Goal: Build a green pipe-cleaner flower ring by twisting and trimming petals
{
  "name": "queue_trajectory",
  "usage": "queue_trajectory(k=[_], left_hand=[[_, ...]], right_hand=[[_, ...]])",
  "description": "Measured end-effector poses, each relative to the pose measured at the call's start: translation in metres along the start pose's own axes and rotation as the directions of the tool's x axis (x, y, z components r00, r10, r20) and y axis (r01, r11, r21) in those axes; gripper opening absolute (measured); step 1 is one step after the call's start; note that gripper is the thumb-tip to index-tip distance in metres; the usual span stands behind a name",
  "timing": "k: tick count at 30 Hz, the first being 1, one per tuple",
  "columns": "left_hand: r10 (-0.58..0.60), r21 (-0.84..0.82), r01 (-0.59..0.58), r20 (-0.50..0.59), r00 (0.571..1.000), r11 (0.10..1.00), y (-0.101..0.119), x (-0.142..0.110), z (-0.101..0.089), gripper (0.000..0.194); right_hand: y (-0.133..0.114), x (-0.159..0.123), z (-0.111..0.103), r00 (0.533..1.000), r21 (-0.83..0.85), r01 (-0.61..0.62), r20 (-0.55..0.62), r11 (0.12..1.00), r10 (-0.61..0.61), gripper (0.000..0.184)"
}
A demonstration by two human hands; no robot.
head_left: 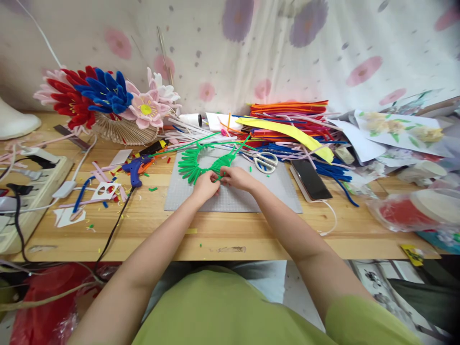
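A fringe of green pipe cleaners (190, 164), looped into many petal-like folds, curves over the grey cutting mat (179, 199). My left hand (207, 187) pinches its near end, fingers pressed together. Right beside it, my right hand (235, 178) grips the same green piece, fingertips almost touching those of the left. Long straight green stems run up and away from the piece behind my hands. The exact spot between my fingertips is hidden. White-handled scissors (266, 162) lie on the mat to the right of my right hand.
A blue glue gun (135, 168) lies left of the mat amid scraps. A phone (311, 179) rests at right, its cable attached. Coloured pipe cleaners (287, 109) are heaped behind. Fuzzy flowers (108, 93) stand back left; a power strip (46, 191) sits at the left edge.
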State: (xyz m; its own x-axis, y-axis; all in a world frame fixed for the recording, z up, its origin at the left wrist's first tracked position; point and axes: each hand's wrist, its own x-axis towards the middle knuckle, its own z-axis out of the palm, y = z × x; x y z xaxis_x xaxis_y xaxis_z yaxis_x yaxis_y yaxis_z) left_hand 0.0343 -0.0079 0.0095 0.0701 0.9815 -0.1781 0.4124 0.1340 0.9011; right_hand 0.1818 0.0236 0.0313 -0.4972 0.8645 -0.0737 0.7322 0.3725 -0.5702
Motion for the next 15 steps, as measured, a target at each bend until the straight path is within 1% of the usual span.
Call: queue_trajectory(k=[3, 6, 8, 10, 13, 15], left_hand=[[0.043, 0.125, -0.043, 0.007, 0.999, 0.991, 0.003, -0.004, -0.002, 0.008], [0.032, 0.248, -0.041, 0.043, 0.999, 0.968, 0.007, -0.006, -0.006, 0.009], [0.047, 0.358, -0.065, 0.057, 0.997, 0.931, 0.010, -0.006, -0.010, 0.009], [0.062, 0.472, -0.084, 0.062, 0.996, 0.878, 0.012, -0.007, -0.015, 0.007], [0.038, 0.595, -0.072, 0.070, 0.997, 0.800, 0.016, -0.010, -0.023, 0.010], [0.023, 0.645, -0.067, 0.076, 0.997, 0.761, 0.017, -0.011, -0.029, 0.014]], right_hand=[[-0.002, 0.000, -0.001, 0.999, 0.001, 0.006, 0.032, 1.000, -0.006, 0.012], [-0.003, 0.001, 0.000, 0.998, -0.082, 0.030, 0.060, 0.996, -0.025, 0.009], [-0.002, 0.002, 0.003, 0.999, -0.170, 0.040, 0.041, 0.985, -0.033, 0.006], [-0.001, 0.003, 0.007, 1.000, -0.237, 0.025, -0.006, 0.971, -0.027, 0.006], [0.002, 0.001, 0.011, 0.999, -0.233, 0.000, -0.039, 0.972, -0.010, 0.011], [0.002, -0.002, 0.013, 0.999, -0.190, 0.022, -0.033, 0.982, -0.029, 0.023]])
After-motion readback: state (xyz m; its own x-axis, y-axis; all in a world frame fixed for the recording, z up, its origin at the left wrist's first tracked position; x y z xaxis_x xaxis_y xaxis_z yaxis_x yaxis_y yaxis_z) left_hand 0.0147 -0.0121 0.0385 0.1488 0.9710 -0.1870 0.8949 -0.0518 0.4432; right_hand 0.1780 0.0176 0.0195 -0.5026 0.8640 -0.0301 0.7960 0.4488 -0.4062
